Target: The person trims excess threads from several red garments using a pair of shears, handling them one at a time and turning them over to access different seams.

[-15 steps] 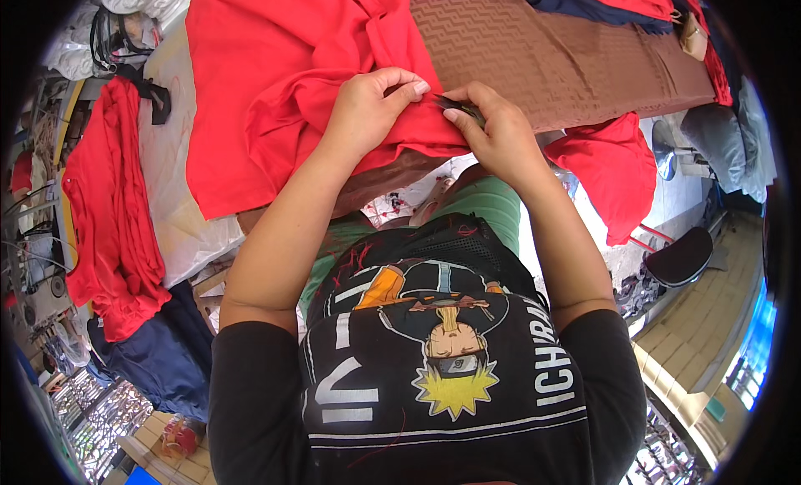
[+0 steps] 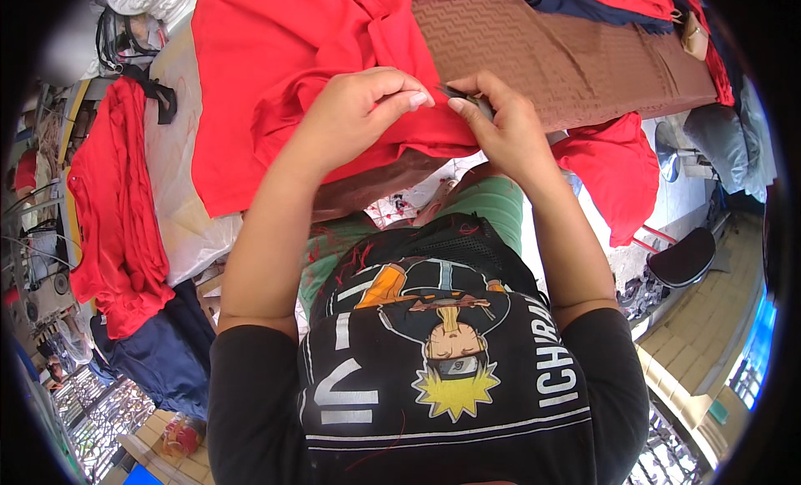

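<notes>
A large piece of red cloth (image 2: 267, 93) lies in loose folds over the near part of the table in front of me. My left hand (image 2: 359, 110) is above it, thumb and forefinger pinched together. Whatever lies between those fingertips is too small to make out. Close by on the right, my right hand (image 2: 501, 114) grips a pair of small dark thread snips (image 2: 459, 93). Their tip points left toward the pinched fingers. Below both hands, a fold of the red cloth hangs at the table's edge.
Brown patterned fabric (image 2: 559, 60) covers the table to the right. Another red garment (image 2: 613, 172) hangs beyond its edge, near a dark stool seat (image 2: 682, 257). On the left, red cloth (image 2: 121, 210) hangs over dark blue cloth (image 2: 167, 351), beside a plastic-covered surface (image 2: 179, 168).
My left hand has shifted slightly left and toward me, still pinched. The snips in my right hand have tilted and moved a little away from the left fingertips.
</notes>
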Demonstrator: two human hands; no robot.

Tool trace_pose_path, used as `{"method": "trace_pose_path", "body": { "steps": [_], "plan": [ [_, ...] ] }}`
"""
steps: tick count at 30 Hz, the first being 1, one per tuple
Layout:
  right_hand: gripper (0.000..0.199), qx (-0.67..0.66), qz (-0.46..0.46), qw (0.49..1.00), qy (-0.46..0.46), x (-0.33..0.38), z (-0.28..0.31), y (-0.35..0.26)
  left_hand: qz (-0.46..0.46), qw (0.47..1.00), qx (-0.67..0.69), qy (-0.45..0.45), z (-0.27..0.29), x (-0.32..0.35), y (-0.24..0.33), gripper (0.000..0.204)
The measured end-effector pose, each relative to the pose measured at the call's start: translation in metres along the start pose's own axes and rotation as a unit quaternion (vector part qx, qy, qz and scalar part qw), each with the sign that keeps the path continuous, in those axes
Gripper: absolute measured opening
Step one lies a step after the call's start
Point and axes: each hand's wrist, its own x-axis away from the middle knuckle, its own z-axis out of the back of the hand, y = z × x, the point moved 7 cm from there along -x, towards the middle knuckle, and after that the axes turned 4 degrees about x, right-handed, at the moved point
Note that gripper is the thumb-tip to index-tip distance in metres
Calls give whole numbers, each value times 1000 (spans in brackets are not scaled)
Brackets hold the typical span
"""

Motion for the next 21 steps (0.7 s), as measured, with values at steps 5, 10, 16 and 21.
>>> {"method": "trace_pose_path", "body": {
  "steps": [5, 10, 16, 21],
  "plan": [
    [18, 2, -50, 999, 2, 4, -10, 17, -44, 977, -165, 126, -26, 0, -35, 16],
    [18, -1, -44, 999, 3, 6, -11, 19, -58, 960, -248, 120, -33, -1, -27, 13],
    [18, 13, -55, 998, -2, 8, -9, 20, -14, 963, -236, 127, -27, -4, -36, 12],
    [18, -17, -47, 999, -6, 9, -10, 27, 126, 979, 100, 123, -16, 1, -65, 17]
  ]
}}
